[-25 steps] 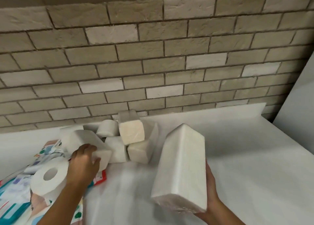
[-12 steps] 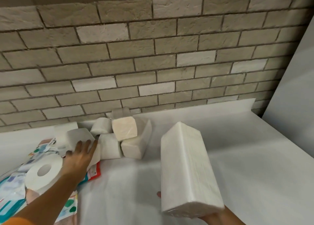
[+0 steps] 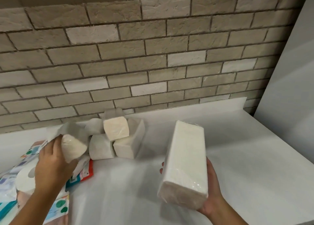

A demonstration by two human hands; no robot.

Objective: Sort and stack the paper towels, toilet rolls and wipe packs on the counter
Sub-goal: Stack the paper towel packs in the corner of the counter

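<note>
My right hand (image 3: 211, 193) grips a long white pack of paper towels (image 3: 185, 163) from below, tilted above the white counter (image 3: 237, 148). My left hand (image 3: 52, 163) holds another wrapped towel pack (image 3: 73, 144) by its near end, lifted at the left. Behind it a pile leans on the wall: a cream-ended pack (image 3: 116, 128) on top, a pack (image 3: 127, 144) beneath it, and white rolls (image 3: 100, 147). A toilet roll (image 3: 25, 178) stands at the left edge, partly behind my left wrist.
Colourful wipe packs (image 3: 81, 172) lie flat under my left arm along the counter's left side. A brick wall (image 3: 153, 63) closes the back. A pale grey panel (image 3: 288, 80) rises at the right end.
My left hand has closed on the left towel pack and raised its near end. The right hand's pack has shifted right and a little lower.
</note>
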